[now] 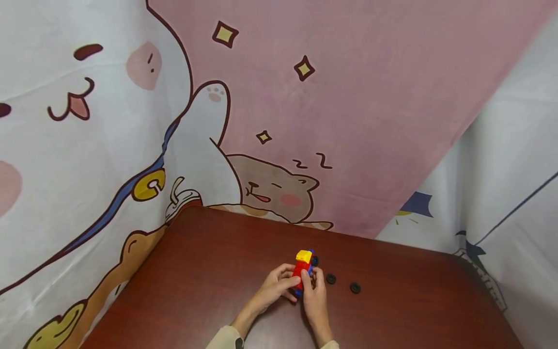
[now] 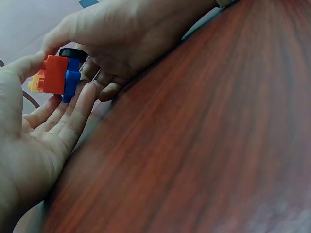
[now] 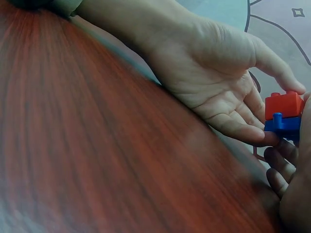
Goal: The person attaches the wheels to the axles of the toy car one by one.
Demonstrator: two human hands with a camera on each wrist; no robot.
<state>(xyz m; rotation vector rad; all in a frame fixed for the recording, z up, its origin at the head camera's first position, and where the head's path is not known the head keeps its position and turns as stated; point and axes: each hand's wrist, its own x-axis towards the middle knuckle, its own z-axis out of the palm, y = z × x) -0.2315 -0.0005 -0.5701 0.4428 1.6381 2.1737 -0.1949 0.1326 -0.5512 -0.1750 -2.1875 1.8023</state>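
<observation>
A toy car [image 1: 302, 269] built of red, yellow and blue bricks is held between both hands over the table. My left hand [image 1: 273, 287] grips it from the left, thumb on top of the red brick [image 2: 56, 75] and fingers beneath. From the right, my right hand [image 1: 315, 298] holds the car too, with its thumb on the red part. One black wheel [image 1: 315, 261] sits on the right side near the yellow brick [image 1: 303, 256]. In the right wrist view a bare blue peg [image 3: 277, 119] sticks out of the blue base [image 3: 290, 127]. The hands hide part of the car.
Two loose black wheels, one nearer [image 1: 331, 278] and one farther right [image 1: 355, 287], lie on the dark red-brown table [image 1: 209, 261] beside my right hand. A cartoon-printed curtain [image 1: 348, 121] hangs along the table's far and left edges.
</observation>
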